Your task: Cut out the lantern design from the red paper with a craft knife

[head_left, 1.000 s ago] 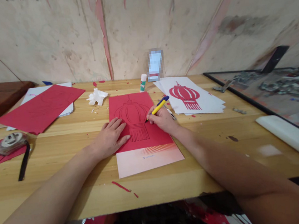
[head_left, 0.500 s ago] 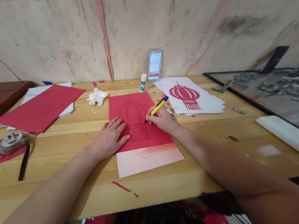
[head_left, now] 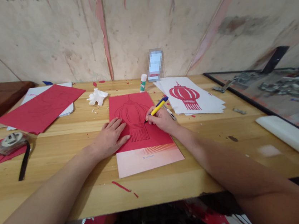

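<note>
A red sheet of paper [head_left: 159, 134] lies in front of me with a lantern outline drawn on it, tassels at the bottom. Under it, a pale printed sheet or booklet [head_left: 134, 164] sticks out at the near side. My left hand [head_left: 111, 136] rests flat on the red sheet's left edge, fingers spread. In my right hand [head_left: 162, 119] is a yellow and blue pen [head_left: 159, 107], pinched between the fingers, its tip at the lower right of the lantern outline. Part of a white pen-like tool [head_left: 171, 115] shows just beyond that hand.
Behind the sheet are a glue stick [head_left: 143, 83], a blurred phone [head_left: 155, 66] and crumpled tissue [head_left: 97, 96]. White sheets with a red paper lantern [head_left: 184, 95] lie right. Leftward are another red sheet [head_left: 41, 110] and a tape measure [head_left: 12, 143]. A white device [head_left: 290, 137] sits far right.
Both hands hold nearly the same place. The pen has shifted only very slightly along the lower right of the lantern outline; everything else looks unmoved.
</note>
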A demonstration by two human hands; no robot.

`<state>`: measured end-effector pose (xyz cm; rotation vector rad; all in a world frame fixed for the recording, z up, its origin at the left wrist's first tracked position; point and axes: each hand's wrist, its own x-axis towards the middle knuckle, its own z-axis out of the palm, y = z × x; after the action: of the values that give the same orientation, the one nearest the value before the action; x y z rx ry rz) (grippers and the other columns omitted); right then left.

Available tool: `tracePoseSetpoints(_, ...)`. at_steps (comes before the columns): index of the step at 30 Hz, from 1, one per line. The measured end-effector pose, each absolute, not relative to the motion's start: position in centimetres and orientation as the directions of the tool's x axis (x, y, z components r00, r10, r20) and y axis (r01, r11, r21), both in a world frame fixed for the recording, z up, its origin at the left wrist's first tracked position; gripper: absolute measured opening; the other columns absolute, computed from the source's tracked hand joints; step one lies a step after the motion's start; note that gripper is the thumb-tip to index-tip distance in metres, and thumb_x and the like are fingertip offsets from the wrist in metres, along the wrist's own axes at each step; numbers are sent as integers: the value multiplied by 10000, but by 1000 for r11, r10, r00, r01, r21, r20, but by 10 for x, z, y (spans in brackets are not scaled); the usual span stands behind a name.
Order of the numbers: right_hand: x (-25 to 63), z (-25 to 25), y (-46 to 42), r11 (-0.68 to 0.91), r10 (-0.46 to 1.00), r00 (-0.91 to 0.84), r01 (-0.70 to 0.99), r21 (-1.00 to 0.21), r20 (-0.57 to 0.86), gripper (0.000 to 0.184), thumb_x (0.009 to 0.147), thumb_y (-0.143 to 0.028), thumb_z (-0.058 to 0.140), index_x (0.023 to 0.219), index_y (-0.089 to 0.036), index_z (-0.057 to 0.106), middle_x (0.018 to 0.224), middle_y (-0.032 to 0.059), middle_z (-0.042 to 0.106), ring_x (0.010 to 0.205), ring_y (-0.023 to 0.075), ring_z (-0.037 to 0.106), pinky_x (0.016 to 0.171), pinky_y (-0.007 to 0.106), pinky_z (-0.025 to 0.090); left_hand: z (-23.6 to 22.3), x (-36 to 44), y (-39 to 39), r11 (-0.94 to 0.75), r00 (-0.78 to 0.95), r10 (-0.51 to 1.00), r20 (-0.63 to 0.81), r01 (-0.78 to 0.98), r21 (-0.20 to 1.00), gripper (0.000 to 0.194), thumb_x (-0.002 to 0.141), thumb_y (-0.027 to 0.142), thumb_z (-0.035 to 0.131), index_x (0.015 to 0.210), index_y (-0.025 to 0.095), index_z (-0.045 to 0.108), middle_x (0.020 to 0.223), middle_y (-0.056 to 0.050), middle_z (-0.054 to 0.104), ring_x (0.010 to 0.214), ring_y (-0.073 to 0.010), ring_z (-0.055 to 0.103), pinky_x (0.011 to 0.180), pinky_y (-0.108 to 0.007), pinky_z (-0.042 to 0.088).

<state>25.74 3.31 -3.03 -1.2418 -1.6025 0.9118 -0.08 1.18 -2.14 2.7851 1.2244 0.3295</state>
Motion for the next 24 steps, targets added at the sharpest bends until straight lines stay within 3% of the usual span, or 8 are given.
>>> tracePoseSetpoints(24,257,-32,35,224,973,-119,288,-931,197,106,703,-289,618,691,-216,542,520,-42,543,493,122,495,538,276,395,-22,-1,12,-679,661,734,155,719,151,511,994,487,416,1367,161,542,1462,-169,520,1417,-339,402,1133,-560,363)
